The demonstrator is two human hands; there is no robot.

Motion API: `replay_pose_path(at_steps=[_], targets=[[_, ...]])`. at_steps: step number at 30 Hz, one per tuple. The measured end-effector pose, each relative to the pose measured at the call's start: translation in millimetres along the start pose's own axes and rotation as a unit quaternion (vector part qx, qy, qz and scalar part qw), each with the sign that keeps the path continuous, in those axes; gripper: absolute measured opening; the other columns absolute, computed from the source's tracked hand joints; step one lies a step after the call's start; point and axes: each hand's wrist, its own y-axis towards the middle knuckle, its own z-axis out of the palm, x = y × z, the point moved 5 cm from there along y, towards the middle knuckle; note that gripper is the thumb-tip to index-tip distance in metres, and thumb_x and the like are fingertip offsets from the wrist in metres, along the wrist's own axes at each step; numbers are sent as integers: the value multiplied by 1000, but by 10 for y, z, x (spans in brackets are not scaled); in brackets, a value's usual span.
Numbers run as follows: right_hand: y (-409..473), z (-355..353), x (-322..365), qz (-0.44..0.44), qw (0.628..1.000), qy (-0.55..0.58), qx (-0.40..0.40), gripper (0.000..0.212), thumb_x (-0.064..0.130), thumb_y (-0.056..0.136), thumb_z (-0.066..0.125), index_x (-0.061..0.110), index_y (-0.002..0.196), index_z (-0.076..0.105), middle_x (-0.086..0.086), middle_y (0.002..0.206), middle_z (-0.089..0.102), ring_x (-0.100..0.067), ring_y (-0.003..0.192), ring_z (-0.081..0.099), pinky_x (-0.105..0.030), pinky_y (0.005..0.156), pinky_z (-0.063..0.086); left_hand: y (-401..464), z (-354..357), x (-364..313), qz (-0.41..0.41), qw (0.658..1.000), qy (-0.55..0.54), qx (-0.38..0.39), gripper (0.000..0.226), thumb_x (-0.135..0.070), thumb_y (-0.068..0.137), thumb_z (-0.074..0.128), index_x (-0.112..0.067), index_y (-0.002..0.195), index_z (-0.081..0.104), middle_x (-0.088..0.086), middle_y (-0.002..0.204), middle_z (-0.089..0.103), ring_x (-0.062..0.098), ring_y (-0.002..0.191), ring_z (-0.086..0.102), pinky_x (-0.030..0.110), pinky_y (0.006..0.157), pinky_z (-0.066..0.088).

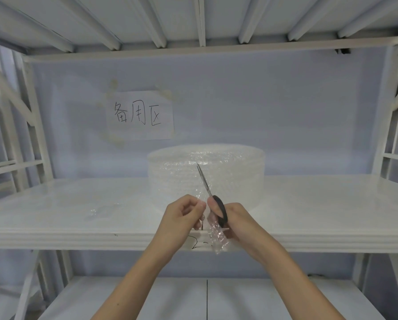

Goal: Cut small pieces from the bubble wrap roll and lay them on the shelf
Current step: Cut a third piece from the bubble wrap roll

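Here's the cutting step, right at the front lip of the shelf point(78, 204). The right hand point(237, 219) is closed through the black handles of one pair of scissors point(208, 190), blades together and pointing up and slightly left, away from the person. The left hand point(184, 215) pinches the edge of a loose strip of bubble wrap point(217, 236), which dangles between the two hands and hangs down past the shelf edge.

The bubble wrap roll point(206, 174), just one, stands on its end behind the hands, mid-shelf. Whether the strip is joined to the roll or already free, I can't tell; the clear film blends into it.

Over to the left on the shelf lies one faint crinkled piece point(101, 210), well apart from the roll, so by my reckoning at least one cut is laid down.

Next up, I'd say: open the blades, feed the strip between them while the left hand keeps it taut, snip, then lay the piece flat beside the first. One paper sign point(140, 115) is taped to the back wall.
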Motion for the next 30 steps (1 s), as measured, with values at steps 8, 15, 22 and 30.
replay_pose_path(at_steps=[8, 15, 22, 30], targets=[[-29, -43, 12, 8, 1000, -5, 10, 50, 55, 86, 58, 13, 61, 51, -1, 58, 50, -16, 48, 45, -25, 47, 39, -29, 41, 19, -2, 1000, 5, 3, 20, -16, 95, 60, 0, 83, 63, -5, 57, 58, 13, 54, 50, 26, 62, 47], [-11, -82, 125, 0, 1000, -12, 12, 51, 59, 83, 60, 16, 58, 49, 0, 60, 52, -15, 49, 45, -27, 48, 41, -65, 59, 31, -8, 1000, 20, 13, 18, -17, 94, 61, -5, 81, 64, -2, 60, 59, 13, 56, 52, 28, 61, 47], [-108, -87, 288, -57, 998, 8, -29, 41, 45, 85, 61, 18, 54, 58, -8, 67, 54, -16, 47, 47, -26, 44, 42, -76, -13, 79, -21, 1000, -8, -8, 17, -15, 94, 61, -4, 81, 65, -3, 61, 59, 13, 54, 52, 23, 58, 48], [-260, -1034, 41, -25, 960, -30, -277, 29, 38, 92, 61, 11, 99, 71, -7, 93, 71, -21, 62, 63, -28, 44, 50, -49, -205, 35, -21, 998, -18, -48, 13, -15, 92, 62, -12, 81, 69, -8, 67, 62, 16, 57, 52, 24, 60, 48]])
